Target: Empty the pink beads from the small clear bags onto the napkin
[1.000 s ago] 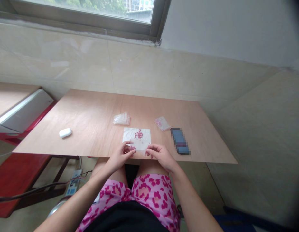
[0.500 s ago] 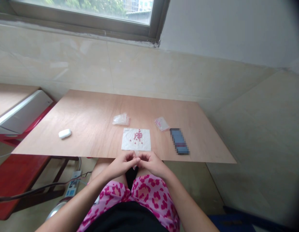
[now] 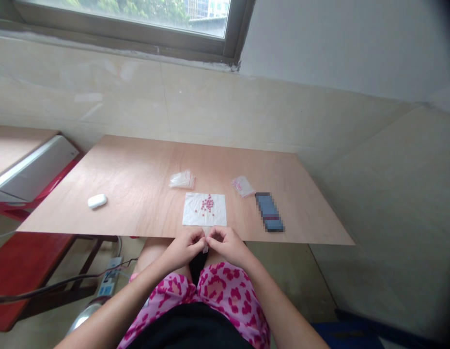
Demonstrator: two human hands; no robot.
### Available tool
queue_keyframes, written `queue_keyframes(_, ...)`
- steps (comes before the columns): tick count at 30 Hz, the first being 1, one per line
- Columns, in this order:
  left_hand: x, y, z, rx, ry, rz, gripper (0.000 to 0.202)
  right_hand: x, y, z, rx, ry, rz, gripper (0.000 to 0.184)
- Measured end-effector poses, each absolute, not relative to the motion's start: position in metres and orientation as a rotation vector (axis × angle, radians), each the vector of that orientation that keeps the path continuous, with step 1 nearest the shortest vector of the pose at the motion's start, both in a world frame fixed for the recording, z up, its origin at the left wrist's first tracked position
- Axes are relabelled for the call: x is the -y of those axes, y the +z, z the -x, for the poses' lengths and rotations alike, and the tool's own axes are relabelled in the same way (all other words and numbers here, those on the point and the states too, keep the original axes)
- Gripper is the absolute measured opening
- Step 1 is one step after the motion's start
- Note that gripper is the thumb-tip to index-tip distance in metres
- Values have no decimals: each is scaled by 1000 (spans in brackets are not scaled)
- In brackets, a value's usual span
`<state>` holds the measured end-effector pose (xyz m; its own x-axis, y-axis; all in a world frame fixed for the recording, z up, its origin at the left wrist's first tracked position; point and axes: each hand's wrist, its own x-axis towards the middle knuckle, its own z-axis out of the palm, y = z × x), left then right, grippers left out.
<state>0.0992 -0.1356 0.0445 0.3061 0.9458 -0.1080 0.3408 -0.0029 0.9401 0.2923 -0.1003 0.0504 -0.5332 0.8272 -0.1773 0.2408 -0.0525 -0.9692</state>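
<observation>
My left hand (image 3: 187,245) and my right hand (image 3: 226,244) meet at the near edge of the wooden table (image 3: 137,184), fingers pinched together on a small clear plastic bag (image 3: 206,241) held between them. Just beyond my fingers lies a white sheet (image 3: 205,215) with several small pink beads (image 3: 208,203) heaped on it. The bag's contents are too small to make out.
A pile of clear small bags (image 3: 182,180) lies behind the sheet, a bag with pink beads (image 3: 242,185) to its right, then a dark phone (image 3: 269,218). A white case (image 3: 97,200) sits at the left. A power strip (image 3: 109,279) and cable lie on the floor.
Both hands pulled back from the white sheet to the table's near edge and came together, fingers now pinching the small bag between them.
</observation>
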Motion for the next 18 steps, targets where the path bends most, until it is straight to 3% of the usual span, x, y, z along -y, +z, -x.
queue_keyframes(4,138,45,-104,-1368,749,-1650,22,105,46,-286,1796,1460,1229,12)
queue_keyframes(18,138,46,-101,-1528,836,-1666,29,105,49,-286,1767,1366,1334,15)
